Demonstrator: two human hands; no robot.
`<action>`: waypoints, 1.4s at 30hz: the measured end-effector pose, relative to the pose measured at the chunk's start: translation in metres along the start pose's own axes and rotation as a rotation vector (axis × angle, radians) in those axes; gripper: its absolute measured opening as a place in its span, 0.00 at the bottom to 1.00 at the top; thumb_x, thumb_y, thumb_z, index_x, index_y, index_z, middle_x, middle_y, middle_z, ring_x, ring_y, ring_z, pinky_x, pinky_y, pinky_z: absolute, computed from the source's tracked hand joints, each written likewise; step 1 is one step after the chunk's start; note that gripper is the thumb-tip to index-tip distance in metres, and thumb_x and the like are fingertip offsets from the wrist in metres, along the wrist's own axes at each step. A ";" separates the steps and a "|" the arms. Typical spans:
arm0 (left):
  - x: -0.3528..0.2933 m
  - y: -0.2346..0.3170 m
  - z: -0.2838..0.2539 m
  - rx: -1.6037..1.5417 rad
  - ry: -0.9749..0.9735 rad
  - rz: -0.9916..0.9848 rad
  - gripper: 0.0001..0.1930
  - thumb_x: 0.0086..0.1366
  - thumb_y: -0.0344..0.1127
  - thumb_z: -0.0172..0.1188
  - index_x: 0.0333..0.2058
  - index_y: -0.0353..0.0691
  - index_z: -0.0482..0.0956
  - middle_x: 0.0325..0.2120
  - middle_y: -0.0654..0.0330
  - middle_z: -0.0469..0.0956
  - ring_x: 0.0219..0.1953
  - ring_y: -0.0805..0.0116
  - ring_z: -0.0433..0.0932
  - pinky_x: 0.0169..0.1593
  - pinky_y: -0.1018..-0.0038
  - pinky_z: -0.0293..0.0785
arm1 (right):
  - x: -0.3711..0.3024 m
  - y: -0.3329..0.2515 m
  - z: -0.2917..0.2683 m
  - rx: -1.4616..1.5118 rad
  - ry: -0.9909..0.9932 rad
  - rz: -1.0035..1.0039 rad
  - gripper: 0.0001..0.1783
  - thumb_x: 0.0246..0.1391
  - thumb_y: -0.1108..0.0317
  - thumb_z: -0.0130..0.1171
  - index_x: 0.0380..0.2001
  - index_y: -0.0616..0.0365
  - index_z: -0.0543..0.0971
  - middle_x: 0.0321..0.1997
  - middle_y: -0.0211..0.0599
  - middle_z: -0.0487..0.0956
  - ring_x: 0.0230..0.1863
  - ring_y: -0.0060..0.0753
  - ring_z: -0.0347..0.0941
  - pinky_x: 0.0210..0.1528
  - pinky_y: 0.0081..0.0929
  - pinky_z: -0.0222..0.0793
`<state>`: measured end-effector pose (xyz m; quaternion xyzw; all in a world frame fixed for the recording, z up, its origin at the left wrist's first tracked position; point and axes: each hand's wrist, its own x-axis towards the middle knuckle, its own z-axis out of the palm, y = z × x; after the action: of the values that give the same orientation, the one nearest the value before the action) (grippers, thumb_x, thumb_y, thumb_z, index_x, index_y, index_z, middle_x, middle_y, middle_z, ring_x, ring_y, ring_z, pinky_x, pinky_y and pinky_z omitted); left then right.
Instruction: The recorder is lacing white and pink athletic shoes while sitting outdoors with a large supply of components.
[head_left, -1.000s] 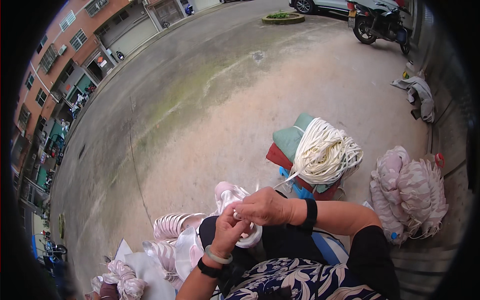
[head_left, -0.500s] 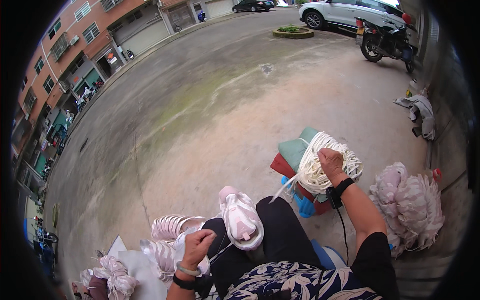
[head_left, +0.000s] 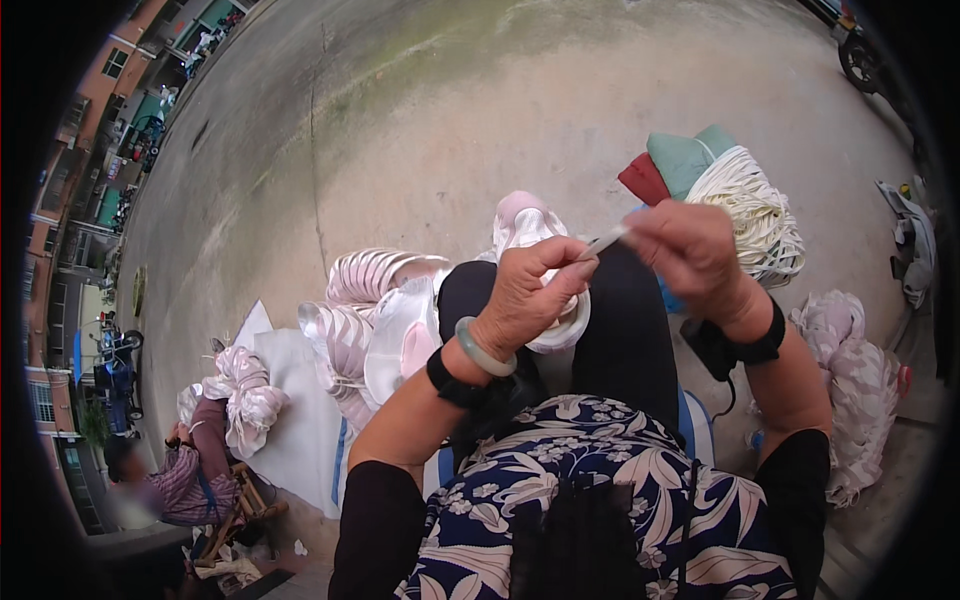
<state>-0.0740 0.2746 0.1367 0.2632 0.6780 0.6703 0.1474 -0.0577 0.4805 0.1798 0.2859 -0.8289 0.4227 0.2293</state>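
Observation:
A short stretch of white shoelace [head_left: 606,241] runs between my two hands above my lap. My left hand [head_left: 535,292] pinches one part of it between thumb and fingers. My right hand [head_left: 688,245], smeared by motion, is closed on the lace just to the right. Beneath them a pale pink and white shoe upper [head_left: 520,213] rests by my knees, partly hidden by the left hand. Beyond my right hand, a big bundle of cream-white laces [head_left: 757,215] lies on a green and red cushion-like stack [head_left: 690,160].
Stacked pink and white shoe uppers [head_left: 375,280] stand left of my legs beside a white sheet [head_left: 300,400]. Tied bundles of uppers [head_left: 850,400] sit at the right. Another person [head_left: 190,475] sits at the far lower left. A motorcycle [head_left: 865,60] stands at the upper right.
My right hand has left the lace bundle and come in toward my lap. My left hand has risen over the shoe upper to meet it, lace between them. The view has tilted down.

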 end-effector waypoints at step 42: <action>0.015 -0.096 -0.061 0.703 0.225 -0.164 0.08 0.49 0.31 0.62 0.24 0.35 0.73 0.20 0.55 0.73 0.22 0.66 0.73 0.27 0.74 0.69 | -0.013 0.108 0.117 0.334 -0.447 0.641 0.05 0.52 0.73 0.50 0.27 0.63 0.72 0.20 0.26 0.70 0.23 0.17 0.63 0.25 0.19 0.60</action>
<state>-0.1352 0.2357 0.0475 0.1675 0.8973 0.4075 0.0260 -0.1365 0.4391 0.0471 0.1317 -0.8252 0.5288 -0.1486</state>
